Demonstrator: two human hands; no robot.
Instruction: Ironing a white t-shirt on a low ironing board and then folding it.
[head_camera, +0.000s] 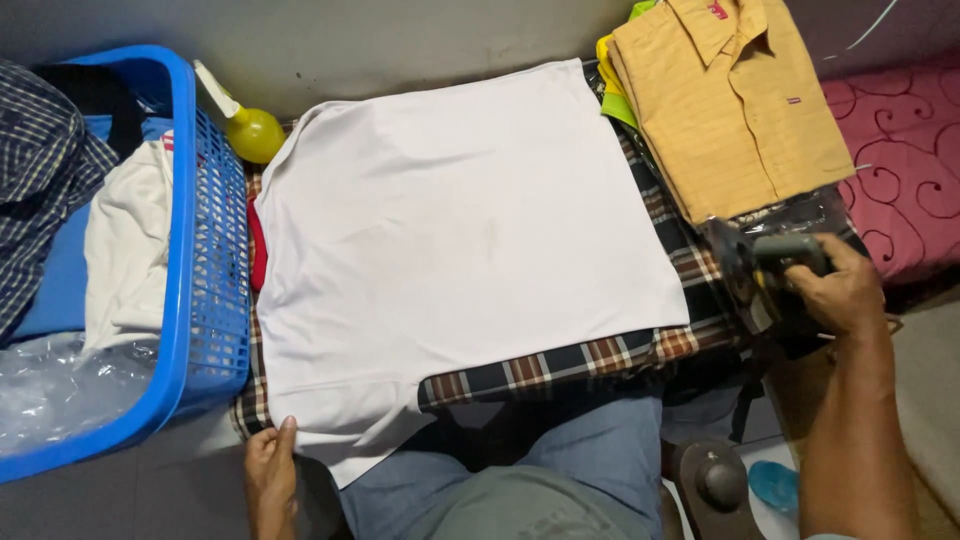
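On the plaid blanket (600, 355), centre: white t-shirt (450, 250), smooth knit, spread flat, roughly rectangular, faint stain mid-panel. Its near-left corner hangs off the blanket's near edge. Left hand (270, 470) sits at that corner, thumb tip on the hem, fingers curled under; can't tell whether it actually pinches the fabric. Right hand (845, 290) is off the blanket's right edge, closed around the grey handle of an iron (765, 265), dark body with a metal soleplate, tilted up on its side. Just beyond the iron, at the far-right corner: folded mustard shirt (730, 100), fine woven stripes, collar up, stacked on something lime-green. Left of the blanket: blue plastic lattice basket (205, 280) holding crumpled cream cloth, checked fabric, clear plastic film. Yellow round spray bottle (252, 132) at the far-left corner, between basket and t-shirt.
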